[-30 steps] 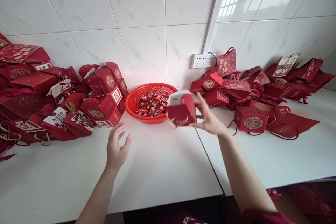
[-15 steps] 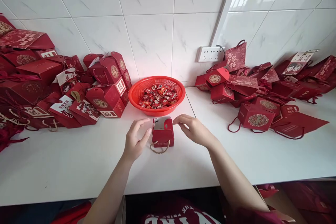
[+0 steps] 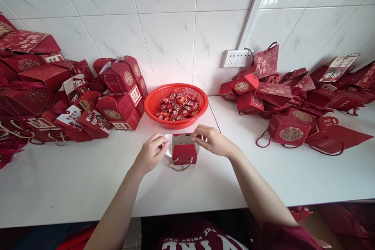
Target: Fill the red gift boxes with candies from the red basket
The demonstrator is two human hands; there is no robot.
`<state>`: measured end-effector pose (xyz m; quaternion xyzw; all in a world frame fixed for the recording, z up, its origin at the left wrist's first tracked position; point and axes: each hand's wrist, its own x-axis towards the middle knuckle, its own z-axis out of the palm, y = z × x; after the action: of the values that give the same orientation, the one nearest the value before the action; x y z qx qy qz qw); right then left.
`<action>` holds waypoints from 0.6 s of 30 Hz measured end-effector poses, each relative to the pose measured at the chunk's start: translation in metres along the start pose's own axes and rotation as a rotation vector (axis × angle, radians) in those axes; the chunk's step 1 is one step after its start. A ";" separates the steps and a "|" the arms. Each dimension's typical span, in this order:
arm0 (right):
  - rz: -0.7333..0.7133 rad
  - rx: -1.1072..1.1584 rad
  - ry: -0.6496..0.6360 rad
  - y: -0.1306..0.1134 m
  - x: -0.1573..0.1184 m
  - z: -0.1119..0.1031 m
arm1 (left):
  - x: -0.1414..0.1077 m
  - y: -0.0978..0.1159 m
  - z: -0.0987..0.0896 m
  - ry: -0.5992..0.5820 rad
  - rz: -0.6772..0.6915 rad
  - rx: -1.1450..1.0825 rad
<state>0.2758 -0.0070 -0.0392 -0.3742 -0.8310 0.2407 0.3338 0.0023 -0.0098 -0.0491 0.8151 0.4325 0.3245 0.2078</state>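
A small red gift box (image 3: 184, 154) stands on the white table with its top open and its pale inside showing. A twisted rope handle (image 3: 181, 168) hangs down at its near side. My left hand (image 3: 151, 151) is at the box's left edge, thumb and forefinger closed on the white-backed side flap (image 3: 169, 145), which is folded outward. On the other side, my right hand (image 3: 213, 140) has its fingers curled over the upper right edge of the box, pinching at the flap there. The fingers partly cover that flap.
Behind the box, a red plastic basket (image 3: 149, 115) holds many small wrapped candies (image 3: 177, 106). Red gift boxes are piled at the left (image 3: 43, 74) and right (image 3: 290, 129). A power strip (image 3: 238, 58) is on the tiled wall (image 3: 166, 43).
The side flaps of the box have been opened outward and its top is wider open. Both hands have closed in on the flaps. The view has shifted slightly.
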 end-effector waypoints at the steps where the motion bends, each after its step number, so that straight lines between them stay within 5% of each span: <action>1: 0.043 -0.007 0.022 0.002 -0.004 -0.001 | -0.003 -0.002 0.003 0.026 -0.028 0.001; 10: 0.298 -0.062 0.073 0.026 -0.026 0.034 | -0.008 -0.009 0.032 0.082 -0.126 0.181; 18: 0.416 -0.236 0.063 0.014 -0.022 0.048 | -0.003 -0.005 0.042 0.033 -0.112 0.308</action>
<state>0.2577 -0.0235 -0.0885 -0.5811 -0.7476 0.1935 0.2570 0.0274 -0.0121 -0.0828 0.8065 0.5254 0.2555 0.0909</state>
